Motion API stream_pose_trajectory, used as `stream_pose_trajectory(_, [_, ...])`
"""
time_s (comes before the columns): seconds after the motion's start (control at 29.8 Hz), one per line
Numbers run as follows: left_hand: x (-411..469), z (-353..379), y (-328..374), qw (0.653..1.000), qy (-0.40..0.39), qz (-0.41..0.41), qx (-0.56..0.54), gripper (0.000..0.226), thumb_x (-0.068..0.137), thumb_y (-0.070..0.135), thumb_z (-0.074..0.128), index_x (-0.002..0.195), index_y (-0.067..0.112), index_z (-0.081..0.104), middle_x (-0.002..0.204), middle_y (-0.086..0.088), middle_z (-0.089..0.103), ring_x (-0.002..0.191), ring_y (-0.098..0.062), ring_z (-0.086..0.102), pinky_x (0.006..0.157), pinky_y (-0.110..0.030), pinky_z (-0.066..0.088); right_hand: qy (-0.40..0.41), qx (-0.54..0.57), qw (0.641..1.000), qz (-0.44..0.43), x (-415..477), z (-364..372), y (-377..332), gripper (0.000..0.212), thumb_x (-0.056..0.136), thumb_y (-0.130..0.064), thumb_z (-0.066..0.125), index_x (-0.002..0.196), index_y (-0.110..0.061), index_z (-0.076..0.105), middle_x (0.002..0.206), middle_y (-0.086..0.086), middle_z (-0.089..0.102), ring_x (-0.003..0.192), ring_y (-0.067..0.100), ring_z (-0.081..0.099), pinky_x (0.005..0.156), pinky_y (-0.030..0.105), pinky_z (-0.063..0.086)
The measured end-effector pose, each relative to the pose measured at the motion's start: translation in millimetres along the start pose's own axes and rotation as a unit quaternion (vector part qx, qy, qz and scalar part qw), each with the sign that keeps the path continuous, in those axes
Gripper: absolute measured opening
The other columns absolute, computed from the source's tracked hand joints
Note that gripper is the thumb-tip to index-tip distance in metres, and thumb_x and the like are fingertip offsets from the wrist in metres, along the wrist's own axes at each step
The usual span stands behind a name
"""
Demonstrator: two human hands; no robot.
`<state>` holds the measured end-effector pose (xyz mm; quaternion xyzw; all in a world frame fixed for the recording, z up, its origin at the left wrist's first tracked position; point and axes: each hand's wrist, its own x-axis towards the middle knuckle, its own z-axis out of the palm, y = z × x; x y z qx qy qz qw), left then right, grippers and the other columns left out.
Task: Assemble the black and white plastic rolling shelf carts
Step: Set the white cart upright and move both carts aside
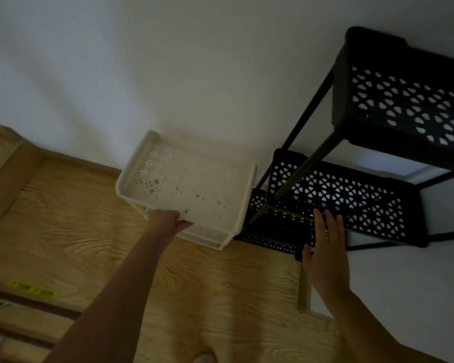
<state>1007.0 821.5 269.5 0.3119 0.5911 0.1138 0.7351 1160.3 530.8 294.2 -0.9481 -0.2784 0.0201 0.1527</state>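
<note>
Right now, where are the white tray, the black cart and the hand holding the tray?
white tray point(192, 179): head view, its holed floor.
black cart point(404, 154): head view, top shelf's near wall.
left hand point(168, 221): head view, back of the hand.

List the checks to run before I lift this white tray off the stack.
1. Left hand grips the white tray at its near rim: ok.
2. Right hand free to help: ok, it is open and holds nothing, by the black cart.
3. Tray holds nothing loose: ok.
4. Tray free of the second white tray beneath it: cannot tell.
5. Clearance from the black cart: not ok, the tray's far right corner sits close beside it.
6. White poles at hand: cannot tell, none in view.
</note>
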Motion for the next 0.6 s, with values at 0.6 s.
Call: stream_pose_trajectory(0.6, [-32.4, 25.7, -30.1, 0.996, -0.06, 0.036, -0.061, 0.023, 0.102, 0.006, 0.033, 0.124, 0.002, 0.041, 0.118, -0.018, 0.049, 0.107, -0.037, 0.054, 0.09, -0.039, 0.045, -0.142, -0.002, 0.99, -0.015, -2.5, -30.0, -3.0, 0.09, 0.093, -0.026, 0.057, 0.139, -0.033, -0.021, 0.158, -0.003, -0.014, 0.144, 0.02, -0.018, 0.114, 0.034, -0.003])
